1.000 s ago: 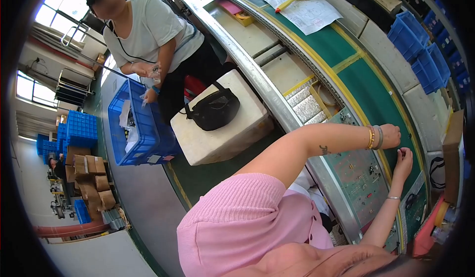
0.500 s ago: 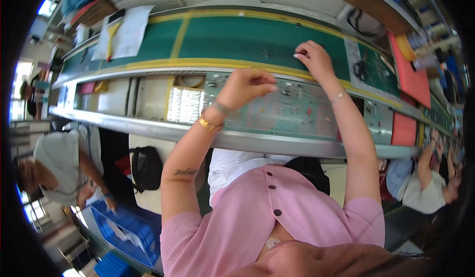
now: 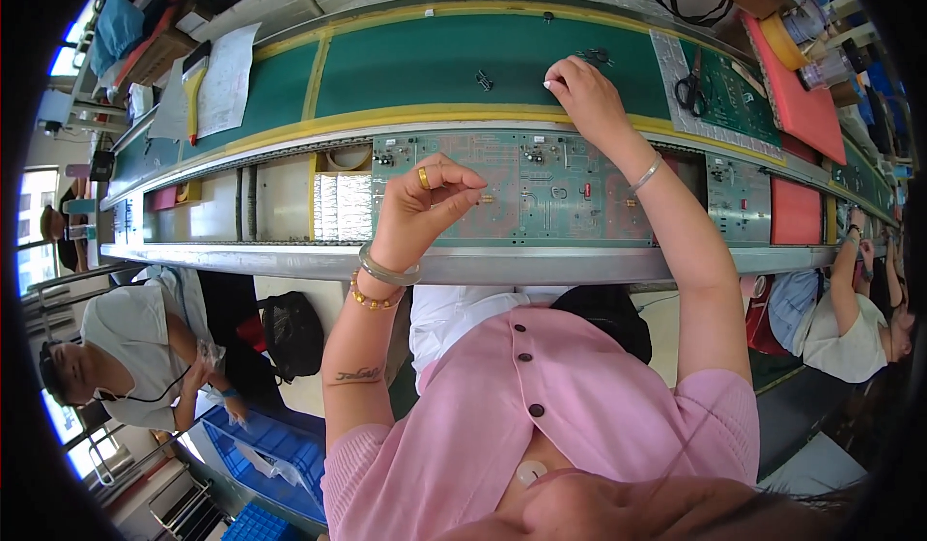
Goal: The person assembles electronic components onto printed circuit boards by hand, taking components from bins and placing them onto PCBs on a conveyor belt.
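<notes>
My left hand [image 3: 422, 211] hovers over a green circuit board [image 3: 570, 224], thumb and fingertips pinched together. What the pinch holds, if anything, is too small to make out. On the far side of the conveyor rail, my right hand [image 3: 591, 104] is over the green mat [image 3: 386, 72], its fingers curled in and pressed together. Any part between those fingers is hidden. A little heap of dark electronic components [image 3: 484, 80] lies left of the right hand, and another dark cluster [image 3: 595, 56] lies just beyond it. The board carries several small parts, among them a red component [image 3: 587, 190].
Black scissors [image 3: 689, 93] and another green board [image 3: 734, 101] lie at the right, near a red-pink sheet [image 3: 798, 106]. A yellow-handled brush [image 3: 194, 97] rests on white paper at the left. A metal rail [image 3: 483, 264] runs before me; a co-worker [image 3: 135, 348] sits at the left.
My left hand has come nearer to me, over the board, its fingertips drawn together. My right hand stays at about the same spot over the mat. The whole view has shifted slightly.
</notes>
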Tool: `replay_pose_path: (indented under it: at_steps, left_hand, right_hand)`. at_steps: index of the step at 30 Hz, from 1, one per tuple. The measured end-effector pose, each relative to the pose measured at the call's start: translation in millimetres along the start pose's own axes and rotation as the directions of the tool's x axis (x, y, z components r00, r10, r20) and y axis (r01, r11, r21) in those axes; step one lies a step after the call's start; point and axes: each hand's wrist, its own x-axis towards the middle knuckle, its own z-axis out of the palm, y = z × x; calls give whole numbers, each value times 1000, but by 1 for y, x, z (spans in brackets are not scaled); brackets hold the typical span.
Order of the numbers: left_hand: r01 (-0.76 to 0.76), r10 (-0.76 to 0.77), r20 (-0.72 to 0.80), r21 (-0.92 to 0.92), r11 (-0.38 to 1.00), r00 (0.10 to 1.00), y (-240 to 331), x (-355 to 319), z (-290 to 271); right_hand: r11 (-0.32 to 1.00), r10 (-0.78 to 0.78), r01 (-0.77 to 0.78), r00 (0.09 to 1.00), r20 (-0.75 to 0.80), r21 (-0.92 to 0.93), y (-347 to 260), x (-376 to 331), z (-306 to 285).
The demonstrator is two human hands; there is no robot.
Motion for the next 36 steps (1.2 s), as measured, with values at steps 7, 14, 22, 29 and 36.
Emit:
replay_pose_path:
  at_steps: [7,14,22,29,36]
  left_hand:
    - [2,34,-170,210,978,985,-6,-26,-19]
    - [349,-209,-379,350,869,901,-16,-65,-30]
    - [254,-25,-412,514,819,911,-29,-69,-6]
    - [287,143,-480,709,644,866,-33,-57,14]
    - [336,151,-500,747,574,853,-41,-53,18]
  right_hand:
    - [933,-89,44,990,111,356,-63,-55,-30]
    - [839,-139,7,969,202,544,-95,-134,-21]
    - [798,-39,-74,984,174,598,-79,-163,-7]
    - [778,5,-70,994,105,625,-78,-165,0]
    - [767,2,-69,994,105,638,-76,-165,0]
